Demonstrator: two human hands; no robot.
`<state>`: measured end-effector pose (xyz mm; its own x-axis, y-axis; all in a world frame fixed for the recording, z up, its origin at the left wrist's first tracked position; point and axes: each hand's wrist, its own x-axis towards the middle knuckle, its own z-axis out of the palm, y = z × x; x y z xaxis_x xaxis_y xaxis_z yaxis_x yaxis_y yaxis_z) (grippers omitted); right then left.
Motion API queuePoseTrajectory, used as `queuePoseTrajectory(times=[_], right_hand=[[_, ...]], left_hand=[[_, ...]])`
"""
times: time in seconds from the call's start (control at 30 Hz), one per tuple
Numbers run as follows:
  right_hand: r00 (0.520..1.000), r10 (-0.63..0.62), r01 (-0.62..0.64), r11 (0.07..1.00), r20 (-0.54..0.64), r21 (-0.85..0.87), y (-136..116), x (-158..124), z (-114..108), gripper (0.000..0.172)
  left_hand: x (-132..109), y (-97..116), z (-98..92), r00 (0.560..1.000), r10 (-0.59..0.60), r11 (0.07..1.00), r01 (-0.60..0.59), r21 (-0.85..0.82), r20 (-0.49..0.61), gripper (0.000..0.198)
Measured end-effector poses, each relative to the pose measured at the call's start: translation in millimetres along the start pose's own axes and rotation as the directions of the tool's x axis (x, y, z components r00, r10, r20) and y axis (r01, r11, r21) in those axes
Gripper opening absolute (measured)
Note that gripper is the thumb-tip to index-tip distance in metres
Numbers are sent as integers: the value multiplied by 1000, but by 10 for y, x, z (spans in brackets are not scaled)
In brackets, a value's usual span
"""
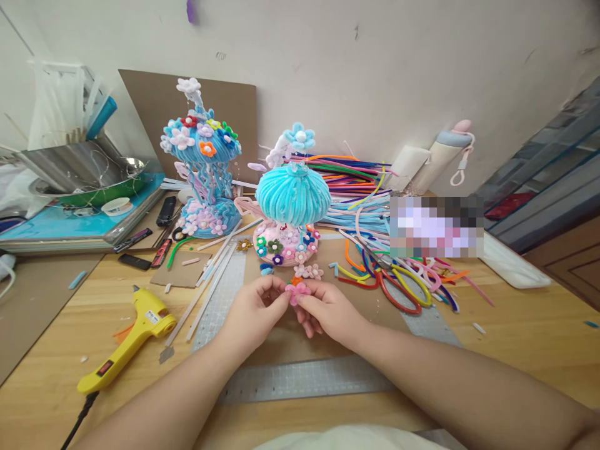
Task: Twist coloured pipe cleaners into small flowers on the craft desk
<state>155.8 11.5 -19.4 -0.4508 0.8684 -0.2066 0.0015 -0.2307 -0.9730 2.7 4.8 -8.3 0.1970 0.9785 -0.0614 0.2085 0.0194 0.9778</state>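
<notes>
My left hand (255,309) and my right hand (325,309) meet over a brown cardboard sheet (285,340) on a grey cutting mat (304,378). Both pinch a small pink pipe-cleaner flower (298,291) between fingertips. Just beyond stands a blue fuzzy dome ornament (293,197) on a pink base dotted with small flowers. A taller blue flower-covered ornament (202,162) stands to its left. A few loose pink flowers (309,271) lie in front of the dome's base.
A yellow glue gun (131,337) lies at the left on the wooden table. A heap of coloured pipe cleaners (375,250) spreads at the right. White glue sticks (213,281), a metal bowl (84,169) and a white tray (513,265) are around.
</notes>
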Motion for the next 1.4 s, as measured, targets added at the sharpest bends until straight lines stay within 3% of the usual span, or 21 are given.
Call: queuePoseTrajectory(times=[0.27, 0.6, 0.87, 1.13, 1.4], right_hand=[[997, -73, 72, 997, -22, -29, 16, -5, -32, 22], [999, -31, 30, 999, 25, 39, -39, -35, -32, 27], [994, -105, 106, 993, 21, -53, 18, -37, -41, 28], [998, -62, 63, 998, 9, -8, -8, -3, -15, 23], [998, -56, 50, 987, -37, -151, -19, -42, 0, 23]], left_hand=[[-5, 9, 9, 1000, 16, 997, -16, 81, 9, 13], [12, -23, 24, 999, 33, 999, -33, -3, 10, 10], [-13, -14, 31, 999, 39, 999, -39, 7, 7, 10], [-1, 15, 26, 999, 43, 997, -45, -62, -32, 12], [18, 1, 16, 1000, 0, 1000, 0, -1, 12, 16]])
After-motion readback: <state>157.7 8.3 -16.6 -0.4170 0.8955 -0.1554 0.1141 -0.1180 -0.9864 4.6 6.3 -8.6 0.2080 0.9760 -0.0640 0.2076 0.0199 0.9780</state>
